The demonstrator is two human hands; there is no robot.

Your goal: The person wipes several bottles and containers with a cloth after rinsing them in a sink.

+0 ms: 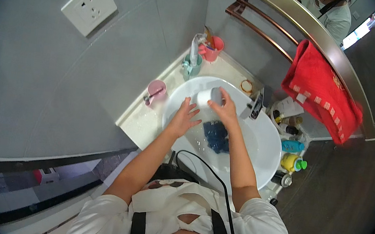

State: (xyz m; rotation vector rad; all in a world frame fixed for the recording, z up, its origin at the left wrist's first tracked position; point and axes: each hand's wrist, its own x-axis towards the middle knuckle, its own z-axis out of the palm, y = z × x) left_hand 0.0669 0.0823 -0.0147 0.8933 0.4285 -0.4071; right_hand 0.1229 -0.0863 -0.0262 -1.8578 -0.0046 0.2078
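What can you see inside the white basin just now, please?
Inside the white basin lies a dark blue cloth in shallow water. Above it the right hand holds a white cup; the left hand hovers open. The basin floor beneath them is hidden.

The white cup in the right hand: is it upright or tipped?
Tipped. The white cup lies on its side in the right hand, above the basin; which way its mouth faces is unclear.
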